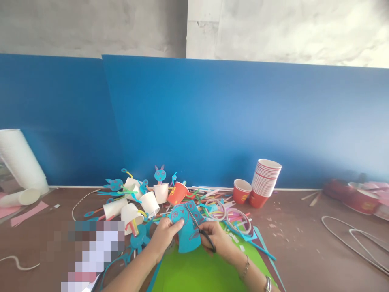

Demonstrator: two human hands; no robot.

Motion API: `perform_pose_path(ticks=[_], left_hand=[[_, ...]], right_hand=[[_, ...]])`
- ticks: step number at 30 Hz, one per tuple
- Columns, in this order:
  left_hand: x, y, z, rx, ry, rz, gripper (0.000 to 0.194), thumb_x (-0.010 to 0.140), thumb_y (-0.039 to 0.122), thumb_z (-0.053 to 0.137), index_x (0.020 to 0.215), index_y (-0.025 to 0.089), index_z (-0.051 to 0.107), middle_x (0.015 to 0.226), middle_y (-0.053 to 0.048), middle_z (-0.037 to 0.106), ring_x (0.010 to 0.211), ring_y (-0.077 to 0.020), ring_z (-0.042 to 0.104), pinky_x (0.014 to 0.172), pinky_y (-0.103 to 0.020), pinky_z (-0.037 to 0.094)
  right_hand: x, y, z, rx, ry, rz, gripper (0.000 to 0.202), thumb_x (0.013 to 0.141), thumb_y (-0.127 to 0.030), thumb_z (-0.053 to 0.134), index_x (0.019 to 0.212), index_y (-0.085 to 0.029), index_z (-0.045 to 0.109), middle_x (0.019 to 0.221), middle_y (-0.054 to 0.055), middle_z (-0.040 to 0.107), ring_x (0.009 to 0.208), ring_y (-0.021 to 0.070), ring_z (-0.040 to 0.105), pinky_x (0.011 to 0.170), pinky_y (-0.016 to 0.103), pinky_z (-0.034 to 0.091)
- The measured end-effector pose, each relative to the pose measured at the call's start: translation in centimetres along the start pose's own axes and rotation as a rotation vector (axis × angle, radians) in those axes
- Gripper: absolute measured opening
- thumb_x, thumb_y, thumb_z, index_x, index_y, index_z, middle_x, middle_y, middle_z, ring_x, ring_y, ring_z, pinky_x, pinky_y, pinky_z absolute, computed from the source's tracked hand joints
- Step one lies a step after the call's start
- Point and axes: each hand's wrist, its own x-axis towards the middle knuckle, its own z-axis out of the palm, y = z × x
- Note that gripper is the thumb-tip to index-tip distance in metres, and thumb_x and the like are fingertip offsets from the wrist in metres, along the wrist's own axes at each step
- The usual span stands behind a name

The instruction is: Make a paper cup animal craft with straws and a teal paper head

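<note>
Cutting: my left hand (pixel 166 234) pinches red-lined blue paper sheet (pixel 188 236), right hand (pixel 217 235) clamped on black-handled scissors (pixel 208 240). Blue paper rabbit head (pixel 160 175) looks done; this sheet seems part-cut.

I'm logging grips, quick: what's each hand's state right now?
Left hand: closed, holding the blue paper with the thumb on top.
Right hand: holding the scissors, blades at the paper.

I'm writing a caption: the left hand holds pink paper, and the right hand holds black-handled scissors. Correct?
Not quite: the paper is blue, not pink, as the head view shows. The left hand does hold it, and the right hand holds the black-handled scissors.
</note>
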Motion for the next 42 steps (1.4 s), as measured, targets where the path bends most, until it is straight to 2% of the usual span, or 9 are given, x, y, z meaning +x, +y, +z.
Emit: perform_pose_path(ticks=[6, 12, 16, 18, 21, 24, 29, 34, 42], left_hand=[[0.0, 0.2, -0.4, -0.064, -0.001, -0.055, 0.03, 0.069, 0.046, 0.073, 0.071, 0.016, 0.072, 0.068, -0.005, 0.071, 0.067, -0.0241, 0.066, 0.072, -0.036, 0.051], [0.6, 1.3, -1.4, 0.125, 0.197, -0.003, 0.046, 0.062, 0.047, 0.076, 0.096, 0.017, 0.073, 0.101, -0.01, 0.073, 0.102, -0.0301, 0.063, 0.089, -0.036, 0.046], [0.5, 1.6, -1.4, 0.44, 0.076, 0.012, 0.027, 0.065, 0.043, 0.071, 0.072, 0.017, 0.074, 0.077, -0.005, 0.071, 0.078, -0.0244, 0.063, 0.074, -0.032, 0.046], [0.4, 1.7, -1.2, 0.477, 0.046, 0.049, 0.022, 0.065, 0.039, 0.071, 0.061, 0.018, 0.072, 0.067, -0.003, 0.067, 0.069, -0.0208, 0.058, 0.069, -0.03, 0.043], [0.3, 1.8, -1.0, 0.327, 0.123, 0.057, 0.019, 0.059, 0.036, 0.076, 0.057, 0.018, 0.071, 0.064, -0.001, 0.065, 0.068, -0.0189, 0.056, 0.069, -0.029, 0.042], [0.6, 1.7, -1.3, 0.155, 0.292, 0.043, 0.025, 0.06, 0.041, 0.075, 0.068, 0.017, 0.072, 0.066, 0.0, 0.065, 0.068, -0.0171, 0.056, 0.067, -0.026, 0.042], [0.9, 1.6, -1.7, -0.045, 0.471, 0.067, 0.035, 0.063, 0.047, 0.072, 0.082, 0.018, 0.066, 0.068, 0.003, 0.061, 0.058, -0.0105, 0.052, 0.058, -0.022, 0.041], [0.5, 1.2, -0.6, -0.116, 0.403, 0.038, 0.034, 0.061, 0.043, 0.076, 0.078, 0.016, 0.065, 0.071, -0.001, 0.063, 0.059, -0.012, 0.055, 0.058, -0.023, 0.044], [0.6, 0.2, -0.1, -0.05, 0.29, -0.038, 0.026, 0.055, 0.036, 0.079, 0.064, 0.017, 0.064, 0.06, 0.003, 0.058, 0.055, -0.0128, 0.052, 0.054, -0.024, 0.04]], right_hand=[[-0.3, -0.1, -0.7, -0.036, -0.038, 0.014, 0.008, 0.064, -0.022, 0.055, 0.059, -0.016, 0.059, 0.038, -0.009, 0.045, 0.029, 0.0042, 0.035, 0.029, 0.016, 0.024], [-1.1, -0.7, -1.5, -0.186, -0.187, 0.076, 0.01, 0.062, -0.011, 0.054, 0.056, -0.016, 0.061, 0.039, -0.006, 0.051, 0.03, 0.0051, 0.04, 0.03, 0.014, 0.027], [-1.5, -1.0, -1.3, -0.241, -0.275, 0.119, 0.014, 0.059, -0.008, 0.055, 0.06, -0.015, 0.067, 0.041, -0.007, 0.052, 0.031, 0.0051, 0.04, 0.03, 0.014, 0.03], [-1.5, -0.9, -1.3, -0.287, -0.311, 0.151, 0.015, 0.059, -0.01, 0.057, 0.064, -0.014, 0.07, 0.041, -0.007, 0.052, 0.03, 0.0049, 0.04, 0.03, 0.013, 0.031], [-1.4, -0.8, -1.5, -0.313, -0.37, 0.184, 0.013, 0.062, -0.014, 0.062, 0.069, -0.014, 0.073, 0.043, -0.007, 0.054, 0.031, 0.004, 0.04, 0.031, 0.013, 0.034], [-1.2, -0.6, -1.9, -0.252, -0.403, 0.214, 0.013, 0.063, -0.018, 0.066, 0.074, -0.015, 0.073, 0.049, -0.006, 0.057, 0.032, 0.0039, 0.041, 0.033, 0.013, 0.035], [-1.1, -0.7, -1.4, -0.085, -0.317, 0.045, 0.011, 0.068, -0.022, 0.065, 0.078, -0.017, 0.065, 0.052, -0.005, 0.058, 0.043, 0.0089, 0.052, 0.041, 0.017, 0.037], [-0.8, -0.6, 0.5, -0.019, -0.156, -0.083, 0.018, 0.07, -0.027, 0.067, 0.084, -0.018, 0.061, 0.058, -0.006, 0.053, 0.049, 0.01, 0.049, 0.048, 0.021, 0.043], [-0.4, 0.5, 0.8, -0.036, -0.097, -0.087, 0.023, 0.071, -0.033, 0.068, 0.086, -0.016, 0.062, 0.052, -0.007, 0.048, 0.041, 0.0075, 0.042, 0.04, 0.019, 0.033]])
